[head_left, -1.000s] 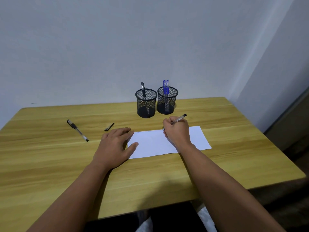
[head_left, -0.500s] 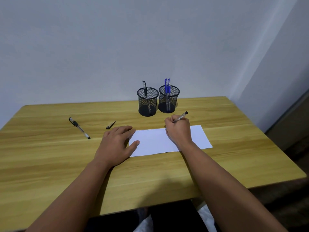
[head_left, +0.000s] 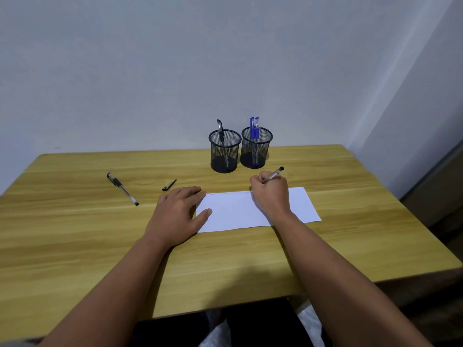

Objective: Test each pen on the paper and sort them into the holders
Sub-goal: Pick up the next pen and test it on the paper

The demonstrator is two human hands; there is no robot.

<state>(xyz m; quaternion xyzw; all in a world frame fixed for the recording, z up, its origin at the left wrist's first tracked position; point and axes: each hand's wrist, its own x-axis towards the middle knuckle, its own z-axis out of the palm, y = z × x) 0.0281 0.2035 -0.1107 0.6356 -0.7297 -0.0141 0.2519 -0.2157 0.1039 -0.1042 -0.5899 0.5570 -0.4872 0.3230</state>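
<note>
Right hand [head_left: 271,194] is curled round a pen [head_left: 273,175], tip down at the far edge of the paper [head_left: 233,212], so this looks like the scribble test under way. Left hand [head_left: 179,214] lies flat and spread, fingers on the table [head_left: 75,234], thumb pinning the sheet's near-left corner. That's the thing to get right, I'd say: keep that corner held so the sheet can't skate, press lightly, and make a stroke long enough to judge the ink. Faint marks run along the top edge, too small to read from here.

The pen's back end points toward the two mesh holders just beyond the hand: the left holder [head_left: 224,152] has one black pen, the right holder [head_left: 256,150] a pair of blue pens [head_left: 254,128]. A short reach forward, then, once the colour is known.

Off to the left, well apart from both hands, a capped black pen [head_left: 122,189] waits untested, and a loose cap [head_left: 169,184] lies just beyond the left fingertips
</note>
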